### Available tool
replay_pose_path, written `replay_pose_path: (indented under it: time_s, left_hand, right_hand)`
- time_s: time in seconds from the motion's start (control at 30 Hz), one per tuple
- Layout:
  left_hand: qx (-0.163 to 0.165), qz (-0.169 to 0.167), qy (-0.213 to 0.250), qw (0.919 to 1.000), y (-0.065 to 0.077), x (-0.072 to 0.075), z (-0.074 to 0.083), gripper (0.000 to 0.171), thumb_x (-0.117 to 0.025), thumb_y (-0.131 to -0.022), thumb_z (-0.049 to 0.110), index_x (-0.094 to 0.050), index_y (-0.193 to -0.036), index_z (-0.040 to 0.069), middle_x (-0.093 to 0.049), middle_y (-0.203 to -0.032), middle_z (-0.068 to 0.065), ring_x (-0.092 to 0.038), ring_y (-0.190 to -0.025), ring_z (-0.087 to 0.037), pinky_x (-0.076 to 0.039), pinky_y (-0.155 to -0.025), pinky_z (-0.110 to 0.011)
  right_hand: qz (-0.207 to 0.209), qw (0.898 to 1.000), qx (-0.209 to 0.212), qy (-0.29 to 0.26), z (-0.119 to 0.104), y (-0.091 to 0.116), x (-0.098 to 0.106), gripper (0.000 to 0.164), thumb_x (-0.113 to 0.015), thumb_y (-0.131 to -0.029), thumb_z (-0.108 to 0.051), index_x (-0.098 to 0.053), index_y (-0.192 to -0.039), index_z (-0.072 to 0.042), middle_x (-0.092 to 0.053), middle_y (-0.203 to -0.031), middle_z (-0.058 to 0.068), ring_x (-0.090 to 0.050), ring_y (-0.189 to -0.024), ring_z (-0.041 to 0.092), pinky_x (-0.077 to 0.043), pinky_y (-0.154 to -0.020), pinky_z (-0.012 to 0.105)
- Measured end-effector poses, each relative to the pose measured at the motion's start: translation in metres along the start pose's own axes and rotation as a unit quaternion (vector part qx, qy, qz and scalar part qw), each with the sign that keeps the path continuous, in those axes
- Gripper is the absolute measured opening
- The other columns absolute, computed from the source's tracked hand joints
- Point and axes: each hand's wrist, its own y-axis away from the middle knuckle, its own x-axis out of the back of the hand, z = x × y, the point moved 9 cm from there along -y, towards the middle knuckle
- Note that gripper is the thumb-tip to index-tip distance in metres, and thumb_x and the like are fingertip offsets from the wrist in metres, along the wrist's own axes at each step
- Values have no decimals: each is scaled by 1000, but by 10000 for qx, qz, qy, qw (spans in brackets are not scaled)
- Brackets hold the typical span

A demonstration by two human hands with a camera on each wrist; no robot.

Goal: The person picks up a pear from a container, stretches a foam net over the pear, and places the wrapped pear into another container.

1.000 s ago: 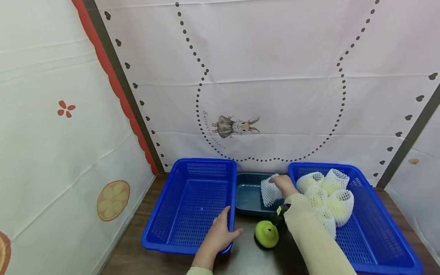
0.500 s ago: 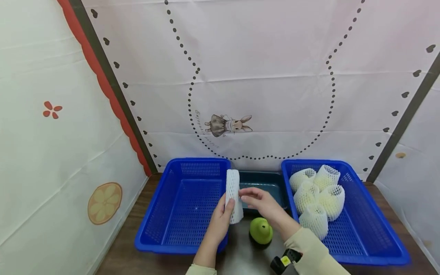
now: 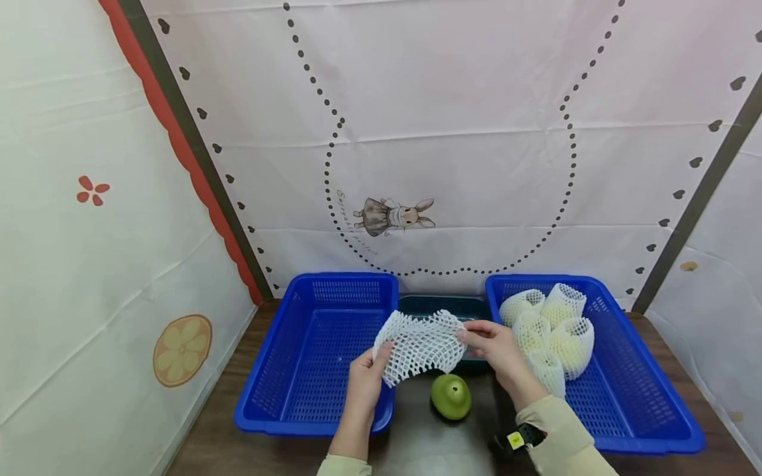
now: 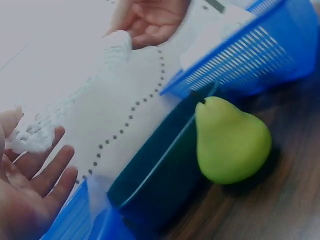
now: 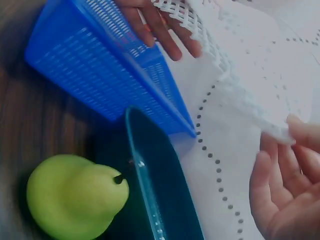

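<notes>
A white foam fruit net [image 3: 421, 345] is stretched flat between my two hands, above the table in the head view. My left hand [image 3: 364, 382] pinches its left end between thumb and fingers. At the opposite end, my right hand [image 3: 501, 354] pinches the net's edge with thumb and fingertips. Below the net stands a green pear [image 3: 450, 398], stem end up, touched by neither hand. The left wrist view shows the pear [image 4: 232, 142] whole, beside the dark green tray [image 4: 155, 175]. Part of that tray is hidden behind the net in the head view.
On the left lies a blue perforated basket [image 3: 333, 377] with nothing visible inside. Another blue basket [image 3: 639, 396] on the right holds several pale fruits [image 3: 573, 347] in white foam nets. A printed cloth [image 3: 476, 165] hangs behind the table.
My right hand lifted the net out of the tray and brought it to my left hand, which left the basket's rim. The net has since opened from a narrow strip into a wide sheet.
</notes>
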Motion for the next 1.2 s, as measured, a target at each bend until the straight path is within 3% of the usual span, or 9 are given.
replay_pose_path:
  time_s: [0.17,0.23,0.37,0.47,0.63,0.83,1.0,1.1,1.2]
  left_hand:
    - [295,-1256,458,9906,5,-38,-5,79,-67,-86,27,-18,-145,7,-49,-130,-18,-55,-109,-24,-44,-90,-37]
    - [340,-1336,579,9888,6,-48,-8,91,-72,-81,25,-9,-146,12,-40,-137,-18,-50,-114,-28,-43,-92,-41]
    - [315,-580,773,9948,-2,-38,-16,88,-76,-77,16,-18,-144,12,-43,-134,-15,-52,-111,-25,-44,-90,-37]
    - [176,-260,1093,9935,-9,-24,-21,81,-72,-79,12,-21,-142,12,-47,-129,-16,-55,-107,-24,-45,-88,-34]
    - [-68,-384,1916,9807,-13,-15,-22,72,-60,-90,16,-10,-142,17,-38,-135,-19,-50,-113,-25,-42,-92,-33]
    - [10,-724,2481,9660,-13,-22,-20,71,-53,-94,24,-5,-147,20,-38,-137,-19,-51,-113,-22,-42,-92,-32]
    - [-11,-934,2386,9666,-13,-25,-20,73,-57,-91,22,-11,-147,15,-41,-136,-18,-51,-114,-23,-43,-93,-35]
    - [-98,-979,2310,9680,-14,-26,-20,75,-61,-88,16,-14,-146,13,-40,-136,-18,-50,-116,-25,-41,-94,-37]
    - [-137,-957,2122,9724,-15,-27,-21,75,-65,-85,8,-18,-143,9,-44,-131,-19,-52,-113,-25,-43,-93,-37]
  right_hand:
    - [-1360,9895,413,279,-8,13,-34,37,-55,-94,-22,-56,-122,3,-59,-117,14,-57,-100,22,-49,-83,40]
    - [-1598,9853,567,201,-11,17,-44,38,-47,-98,-23,-53,-126,2,-55,-124,17,-54,-107,28,-47,-87,41]
    - [-951,9930,654,248,-10,15,-39,31,-44,-98,-14,-56,-121,2,-56,-120,19,-54,-108,31,-47,-86,40]
    - [-326,9933,659,893,5,11,-28,26,-49,-91,-4,-60,-115,0,-58,-116,18,-54,-106,29,-45,-87,42]
    - [-177,9757,703,2069,44,19,-30,41,-59,-75,-3,-57,-116,0,-52,-118,17,-46,-111,34,-36,-92,49]
    - [-489,9593,435,2747,89,24,-32,91,-82,-60,-12,-33,-137,0,-36,-131,27,-40,-112,41,-39,-85,52]
    - [-238,9571,334,2870,112,16,-24,101,-85,-53,0,-28,-137,3,-39,-127,32,-44,-110,45,-38,-87,55]
    - [-263,9530,267,3008,122,12,-24,101,-88,-52,-6,-32,-135,2,-45,-124,29,-46,-109,42,-38,-87,55]
    - [-398,9599,275,2761,123,12,-26,96,-88,-55,-14,-35,-134,0,-47,-123,24,-49,-106,36,-39,-86,52]
